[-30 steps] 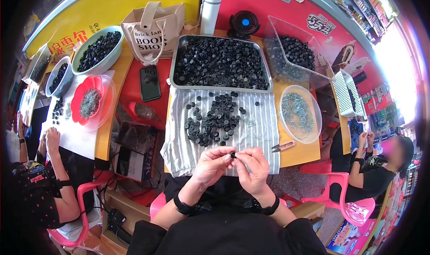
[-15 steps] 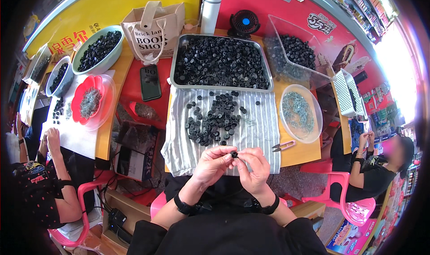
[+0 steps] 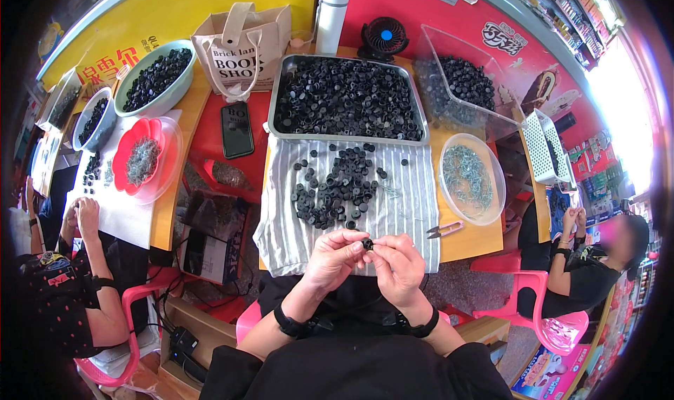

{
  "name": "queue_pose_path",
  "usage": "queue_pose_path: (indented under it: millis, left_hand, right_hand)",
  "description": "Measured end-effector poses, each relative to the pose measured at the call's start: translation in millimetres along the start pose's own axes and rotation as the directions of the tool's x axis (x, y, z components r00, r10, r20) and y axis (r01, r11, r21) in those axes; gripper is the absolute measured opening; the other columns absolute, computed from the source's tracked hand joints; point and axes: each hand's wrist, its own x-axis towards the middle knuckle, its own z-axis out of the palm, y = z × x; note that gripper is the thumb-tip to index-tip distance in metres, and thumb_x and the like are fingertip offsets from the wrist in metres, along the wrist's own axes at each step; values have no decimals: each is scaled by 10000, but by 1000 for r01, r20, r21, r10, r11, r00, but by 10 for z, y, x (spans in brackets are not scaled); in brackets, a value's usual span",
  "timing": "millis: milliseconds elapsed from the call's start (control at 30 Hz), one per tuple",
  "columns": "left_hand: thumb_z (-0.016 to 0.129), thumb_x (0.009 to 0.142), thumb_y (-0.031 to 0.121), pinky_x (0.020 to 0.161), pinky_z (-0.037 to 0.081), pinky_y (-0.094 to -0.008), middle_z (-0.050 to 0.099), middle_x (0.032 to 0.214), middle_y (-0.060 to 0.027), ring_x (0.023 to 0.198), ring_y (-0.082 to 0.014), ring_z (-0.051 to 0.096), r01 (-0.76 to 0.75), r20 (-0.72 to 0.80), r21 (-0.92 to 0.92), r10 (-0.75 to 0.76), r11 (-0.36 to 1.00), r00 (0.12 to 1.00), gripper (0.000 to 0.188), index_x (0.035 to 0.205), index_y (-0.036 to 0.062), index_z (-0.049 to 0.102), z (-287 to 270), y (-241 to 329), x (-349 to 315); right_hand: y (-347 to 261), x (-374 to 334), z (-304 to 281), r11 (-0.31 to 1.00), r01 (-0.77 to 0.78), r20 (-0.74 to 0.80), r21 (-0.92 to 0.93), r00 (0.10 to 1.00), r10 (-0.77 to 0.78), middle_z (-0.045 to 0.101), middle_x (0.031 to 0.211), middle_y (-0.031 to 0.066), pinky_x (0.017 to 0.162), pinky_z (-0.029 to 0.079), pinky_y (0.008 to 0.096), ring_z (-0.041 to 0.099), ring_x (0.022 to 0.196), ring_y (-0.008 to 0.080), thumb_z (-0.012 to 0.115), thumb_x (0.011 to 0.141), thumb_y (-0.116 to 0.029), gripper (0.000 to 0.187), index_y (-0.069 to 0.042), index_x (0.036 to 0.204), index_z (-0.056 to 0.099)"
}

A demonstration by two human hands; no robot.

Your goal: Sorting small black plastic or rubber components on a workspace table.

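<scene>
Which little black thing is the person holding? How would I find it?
Start at the big metal tray full of black caps, then come down the striped cloth to the two hands. The small black cap sits pinched between left hand and right hand, alone off the cloth.

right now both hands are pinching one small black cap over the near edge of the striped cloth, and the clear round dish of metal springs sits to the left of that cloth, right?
Not quite. The clear round dish of metal springs sits to the right of the striped cloth, not the left, as the head view shows. The rest holds: the left hand and right hand pinch one small black cap over the cloth's near edge.
</scene>
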Motion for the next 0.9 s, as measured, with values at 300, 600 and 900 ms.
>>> queue_pose_path:
  millis: [300,600,900]
  left_hand:
    - [639,896,62,630,549,-262,653,1005,-121,730,-179,656,-61,-18,20,61,998,998,180,1047,-25,682,-2,-38,-9]
    - [619,915,64,653,537,-276,636,991,-99,764,-171,642,-138,14,100,138,985,990,186,1061,-39,671,7,-60,12]
    - [578,929,16,711,515,-289,637,1055,-124,833,-173,622,-104,-23,104,107,989,994,197,1096,-48,660,40,-59,-12]
  right_hand:
    - [19,7,-1,991,117,42,-66,992,-115,620,861,111,548,467,293,571,693,221,731,669,109,228,12,861,656]
    - [25,42,-19,989,121,81,-81,990,-115,610,850,103,533,449,290,557,677,218,731,659,102,243,-6,864,657]
    - [72,35,-8,993,94,73,-75,993,-89,597,847,84,542,457,299,556,686,223,709,650,103,248,-20,862,669]
